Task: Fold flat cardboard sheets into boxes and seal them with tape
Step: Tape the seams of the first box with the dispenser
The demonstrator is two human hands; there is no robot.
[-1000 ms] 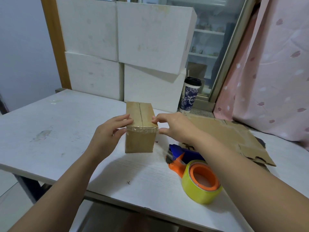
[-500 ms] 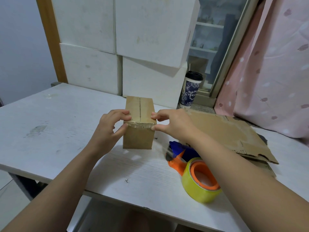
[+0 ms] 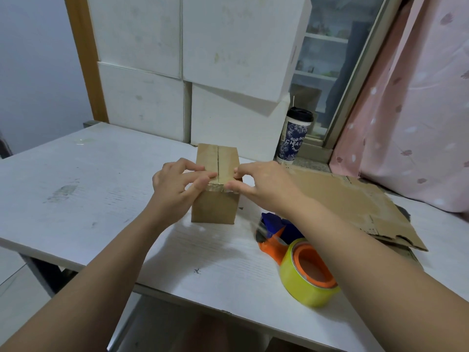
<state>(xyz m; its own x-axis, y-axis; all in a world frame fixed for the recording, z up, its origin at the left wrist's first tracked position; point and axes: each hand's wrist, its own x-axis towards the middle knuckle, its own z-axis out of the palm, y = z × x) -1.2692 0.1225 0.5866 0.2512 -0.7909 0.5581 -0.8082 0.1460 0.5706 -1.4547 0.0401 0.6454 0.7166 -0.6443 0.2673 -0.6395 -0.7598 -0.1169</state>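
Note:
A small brown cardboard box [image 3: 214,208] stands on the white table [image 3: 88,189], its top flaps closed with a seam down the middle. A strip of clear tape runs along its near top edge. My left hand [image 3: 175,184] grips the near left corner, with curled fingers on the top and the thumb on the taped edge. My right hand [image 3: 261,184] pinches the near right corner, with a finger on top and the thumb on the front. A yellow tape roll on an orange and blue dispenser [image 3: 302,265] lies under my right forearm.
Flat cardboard sheets [image 3: 355,201] lie at the right of the table. A lidded paper cup [image 3: 294,135] stands behind the box to the right. Large white boxes [image 3: 228,52] are stacked along the back. A pink curtain [image 3: 418,110] hangs at the right.
Both hands have slid from the box's sides inward onto its near top edge, over the tape. The box has stayed in place.

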